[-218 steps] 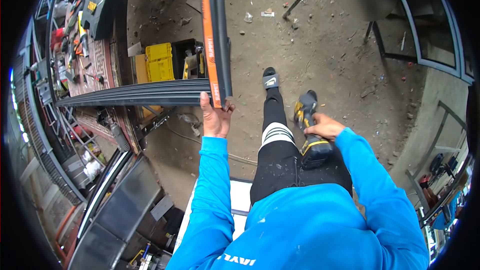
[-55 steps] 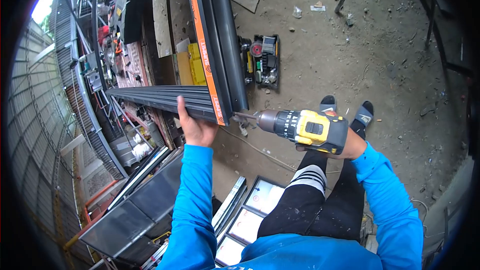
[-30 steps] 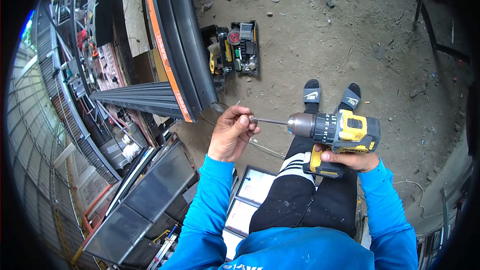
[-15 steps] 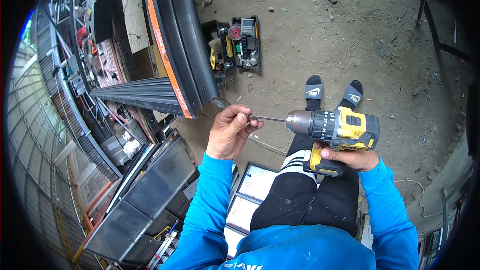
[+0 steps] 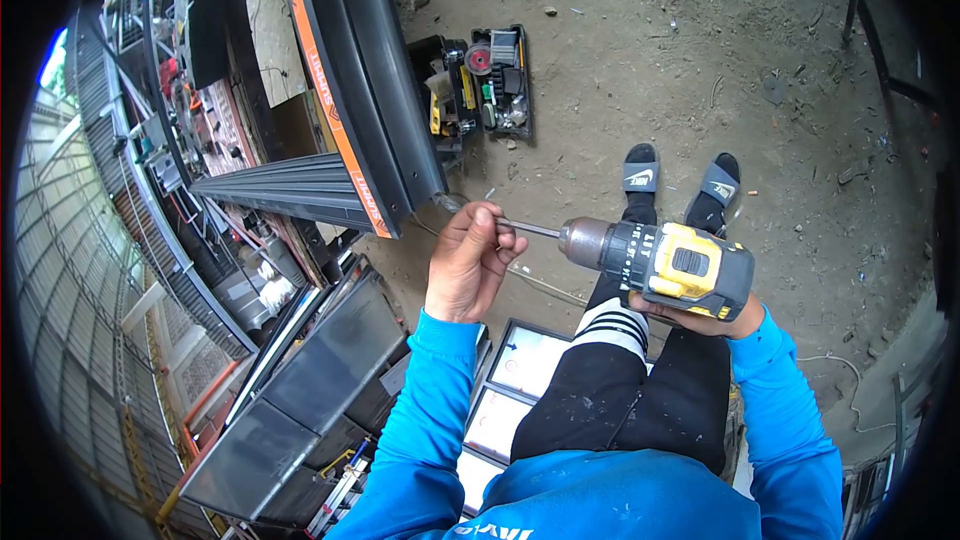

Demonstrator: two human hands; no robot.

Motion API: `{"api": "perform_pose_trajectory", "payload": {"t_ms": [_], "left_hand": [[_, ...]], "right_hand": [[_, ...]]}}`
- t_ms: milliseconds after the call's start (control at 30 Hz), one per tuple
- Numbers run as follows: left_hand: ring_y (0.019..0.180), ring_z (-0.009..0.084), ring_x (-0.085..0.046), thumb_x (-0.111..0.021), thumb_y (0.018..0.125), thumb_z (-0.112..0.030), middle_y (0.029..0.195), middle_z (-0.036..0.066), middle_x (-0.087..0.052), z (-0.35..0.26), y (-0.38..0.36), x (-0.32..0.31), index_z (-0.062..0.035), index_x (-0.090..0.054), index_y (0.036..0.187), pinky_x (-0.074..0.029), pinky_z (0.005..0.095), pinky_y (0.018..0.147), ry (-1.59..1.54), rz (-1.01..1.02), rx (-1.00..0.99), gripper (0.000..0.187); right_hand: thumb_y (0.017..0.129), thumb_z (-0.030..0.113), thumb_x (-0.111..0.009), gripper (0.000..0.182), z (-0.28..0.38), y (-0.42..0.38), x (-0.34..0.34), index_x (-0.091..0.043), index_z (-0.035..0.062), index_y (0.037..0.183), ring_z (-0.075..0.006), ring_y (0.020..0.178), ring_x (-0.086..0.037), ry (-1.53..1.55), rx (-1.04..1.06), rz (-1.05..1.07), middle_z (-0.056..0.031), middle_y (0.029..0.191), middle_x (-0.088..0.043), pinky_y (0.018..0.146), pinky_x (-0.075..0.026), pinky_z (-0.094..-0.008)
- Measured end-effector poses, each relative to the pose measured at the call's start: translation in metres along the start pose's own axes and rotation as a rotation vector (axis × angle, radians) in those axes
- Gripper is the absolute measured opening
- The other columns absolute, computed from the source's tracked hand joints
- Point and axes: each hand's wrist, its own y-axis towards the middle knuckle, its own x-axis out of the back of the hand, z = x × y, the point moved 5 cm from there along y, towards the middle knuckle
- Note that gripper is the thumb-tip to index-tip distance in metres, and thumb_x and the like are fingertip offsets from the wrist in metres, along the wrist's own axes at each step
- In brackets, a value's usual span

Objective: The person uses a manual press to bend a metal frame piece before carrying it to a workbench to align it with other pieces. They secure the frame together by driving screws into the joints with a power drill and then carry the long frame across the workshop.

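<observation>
A yellow and black cordless drill (image 5: 690, 265) lies level across my lap area, its chuck pointing left. My right hand (image 5: 735, 318) is closed round its grip, mostly hidden under the drill body. From the chuck runs a long thin driver bit (image 5: 537, 230). The fingers of my left hand (image 5: 468, 262) are pinched at the bit's far end; whether a small screw sits there too is hidden. Just beyond my left fingers is the corner of a dark metal frame (image 5: 385, 90) with an orange strip.
An open toolbox (image 5: 503, 80) stands on the dirt floor (image 5: 600, 70). Dark panels (image 5: 300, 390) lean at lower left, and white-faced framed panels (image 5: 530, 360) lie beside my legs. A cable (image 5: 545, 288) crosses the ground. Metal legs (image 5: 860, 0) stand at upper right.
The drill has tilted, its top turning more toward me, and its battery has gone out of sight. My left fingers stay at the bit's end, slightly nearer the frame corner. The view has shifted slightly.
</observation>
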Motion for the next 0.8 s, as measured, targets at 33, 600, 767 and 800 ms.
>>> {"api": "perform_pose_trajectory", "payload": {"t_ms": [33,600,767,800], "left_hand": [[0.085,0.0137,-0.065,-0.060,0.096,-0.023,0.090,0.004,-0.062,0.001,0.001,-0.004,-0.0005,-0.059,0.114,-0.058,0.0346,0.086,-0.186,0.021,-0.035,0.029],[0.137,0.0403,-0.034,-0.072,0.071,-0.065,0.145,0.019,-0.042,-0.110,-0.007,0.029,-0.0097,-0.041,0.142,-0.021,0.0687,0.111,-0.253,-0.280,-0.396,0.096],[0.119,0.0371,-0.054,-0.068,0.083,-0.038,0.126,0.017,-0.059,-0.106,0.005,0.033,-0.0066,-0.056,0.126,-0.035,0.0676,0.102,-0.381,-0.357,-0.304,0.055],[0.110,0.0343,-0.062,-0.065,0.085,-0.027,0.119,0.015,-0.064,-0.105,0.007,0.033,-0.0047,-0.059,0.121,-0.043,0.0663,0.096,-0.391,-0.316,-0.337,0.043]], "right_hand": [[0.072,0.044,-0.084,0.048,0.003,0.004,-0.001,-0.068,0.0157,0.107,-0.0260,0.092,-0.067,0.032,-0.021,-0.071,-0.0049,0.100,-0.069,0.081,-0.053,-0.0361],[0.079,0.025,-0.079,0.032,0.011,0.055,-0.022,-0.071,0.0139,0.108,-0.0260,0.096,-0.067,0.246,-0.025,-0.132,-0.0073,0.106,-0.070,0.085,-0.053,-0.0384],[0.080,0.026,-0.079,0.030,0.009,0.060,-0.026,-0.072,0.0128,0.106,-0.0244,0.089,-0.069,0.350,-0.070,-0.152,-0.0065,0.101,-0.072,0.080,-0.055,-0.0375],[0.080,0.026,-0.079,0.030,0.009,0.060,-0.025,-0.072,0.0128,0.106,-0.0244,0.089,-0.069,0.348,-0.072,-0.153,-0.0065,0.101,-0.072,0.080,-0.055,-0.0375]]}}
